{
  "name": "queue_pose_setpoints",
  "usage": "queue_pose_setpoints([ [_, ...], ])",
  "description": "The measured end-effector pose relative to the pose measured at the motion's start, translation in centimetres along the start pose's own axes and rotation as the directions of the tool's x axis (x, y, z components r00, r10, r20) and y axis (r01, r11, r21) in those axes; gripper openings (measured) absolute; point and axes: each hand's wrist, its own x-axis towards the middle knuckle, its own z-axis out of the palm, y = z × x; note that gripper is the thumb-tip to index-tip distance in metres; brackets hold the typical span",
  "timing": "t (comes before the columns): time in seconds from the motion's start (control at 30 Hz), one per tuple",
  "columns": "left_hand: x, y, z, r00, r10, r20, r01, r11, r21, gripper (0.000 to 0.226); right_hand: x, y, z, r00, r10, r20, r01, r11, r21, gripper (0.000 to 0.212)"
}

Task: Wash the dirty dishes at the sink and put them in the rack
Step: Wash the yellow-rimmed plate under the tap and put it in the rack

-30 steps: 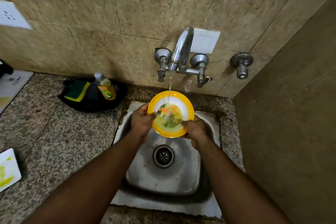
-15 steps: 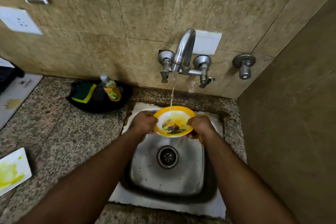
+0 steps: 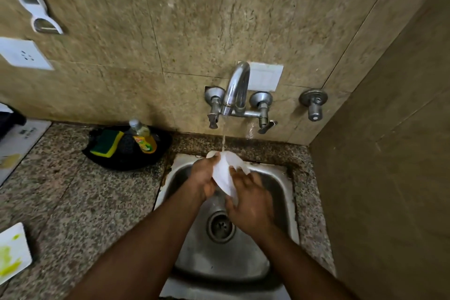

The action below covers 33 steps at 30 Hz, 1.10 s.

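Now gripping the bowl (image 3: 225, 173) at its left rim with the left hand (image 3: 203, 175), fingers curled round the edge. Holding it tipped over the sink (image 3: 280, 185), white underside facing up, under the stream from the tap (image 3: 237, 87). Pressing the right hand (image 3: 250, 200) flat on that underside, fingers straight and spread. Further left on the counter (image 3: 80, 192): a black tray (image 3: 126, 156) carrying a sponge (image 3: 107, 142) and a soap bottle (image 3: 143, 136); a stained white board (image 3: 12, 251) at the edge.
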Motion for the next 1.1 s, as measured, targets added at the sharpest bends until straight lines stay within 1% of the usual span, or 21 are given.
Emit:
queue_pose_setpoints([
  [0.07,-0.2,0.3,-0.4,1.000,0.003,-0.003,-0.003,0.998,0.061,0.042,0.6,0.0,0.3,0.999,-0.031,-0.009,0.032,0.988,0.152,0.064],
  [0.1,0.2,0.2,-0.5,0.999,0.018,-0.029,-0.015,0.995,0.097,0.044,1.2,-0.1,0.6,0.996,-0.086,-0.033,0.090,0.983,0.160,0.059],
  [0.13,0.7,0.1,-0.6,0.998,0.037,-0.057,-0.030,0.991,0.130,0.053,2.0,-0.2,0.9,0.990,-0.134,-0.045,0.139,0.979,0.147,0.056],
  [0.2,1.0,-0.1,-0.7,0.999,0.032,-0.043,-0.026,0.992,0.126,0.077,3.8,-1.0,0.9,0.988,-0.142,-0.055,0.148,0.980,0.134,0.057],
  [0.23,0.5,0.0,-0.3,0.998,0.045,-0.047,-0.038,0.991,0.125,0.076,4.7,-1.4,1.0,0.991,-0.126,-0.053,0.132,0.984,0.123,0.058],
  [0.27,-0.1,0.2,0.1,0.996,0.077,-0.045,-0.069,0.985,0.158,0.068,5.7,-1.8,0.9,0.993,-0.104,-0.048,0.109,0.988,0.106,0.059],
  [0.33,-1.2,0.7,1.1,0.978,0.187,-0.088,-0.157,0.947,0.279,0.058,7.5,-2.2,0.6,0.999,-0.030,-0.044,0.034,0.996,0.082,0.054],
  [0.43,-1.6,0.5,1.4,0.950,0.302,-0.082,-0.261,0.910,0.323,0.053,10.1,-2.1,-0.6,0.987,0.156,0.036,-0.160,0.963,0.219,0.044],
  [0.47,-1.4,0.4,1.2,0.953,0.294,-0.068,-0.254,0.903,0.347,0.053,10.3,-2.1,-0.8,0.985,0.164,0.050,-0.170,0.965,0.201,0.041],
  [0.53,-1.2,0.7,0.7,0.962,0.269,-0.054,-0.235,0.909,0.343,0.055,9.7,-2.5,-0.3,1.000,0.020,-0.010,-0.019,0.993,0.116,0.039],
  [0.6,-1.0,1.4,0.5,0.967,0.239,-0.089,-0.209,0.944,0.255,0.055,7.9,-3.1,0.6,0.990,-0.141,-0.010,0.141,0.980,0.137,0.056],
  [0.67,-0.4,1.7,0.3,0.961,0.269,-0.066,-0.231,0.911,0.343,0.060,7.2,-2.8,0.7,0.986,-0.169,-0.003,0.167,0.973,0.157,0.061],
  [0.7,-0.1,1.5,0.1,0.949,0.313,-0.045,-0.265,0.863,0.430,0.061,7.4,-2.6,0.5,0.993,-0.117,0.002,0.115,0.982,0.152,0.058],
  [0.77,-0.4,0.9,0.2,0.936,0.350,-0.035,-0.279,0.800,0.532,0.063,9.1,-1.9,-0.2,0.994,0.087,0.061,-0.098,0.974,0.206,0.049],
  [0.83,-0.8,0.3,0.0,0.946,0.323,-0.035,-0.260,0.818,0.513,0.070,11.7,-0.7,-0.5,0.933,0.277,0.231,-0.343,0.879,0.332,0.046],
  [0.87,-0.9,0.2,-0.4,0.949,0.313,-0.038,-0.257,0.839,0.480,0.071,12.5,0.0,-0.4,0.900,0.309,0.308,-0.416,0.819,0.395,0.044],
  [0.93,-1.0,0.4,-1.0,0.960,0.277,-0.043,-0.245,0.904,0.350,0.066,13.5,1.8,0.3,0.865,0.294,0.407,-0.475,0.739,0.477,0.042],
  [0.97,-0.9,0.7,-1.4,0.969,0.248,-0.018,-0.233,0.931,0.281,0.061,13.6,2.6,0.9,0.855,0.317,0.411,-0.500,0.714,0.490,0.047],
  [1.03,-1.0,1.1,-1.9,0.976,0.215,0.042,-0.219,0.960,0.174,0.049,12.6,2.9,1.0,0.817,0.386,0.428,-0.576,0.542,0.612,0.061],
  [1.07,-1.4,1.5,-1.9,0.978,0.200,0.058,-0.207,0.966,0.154,0.041,12.0,2.8,1.2,0.807,0.434,0.401,-0.586,0.504,0.635,0.058],
  [1.1,-1.3,1.8,-2.1,0.982,0.175,0.073,-0.184,0.972,0.148,0.034,11.6,2.7,1.4,0.825,0.439,0.355,-0.559,0.542,0.628,0.052],
])
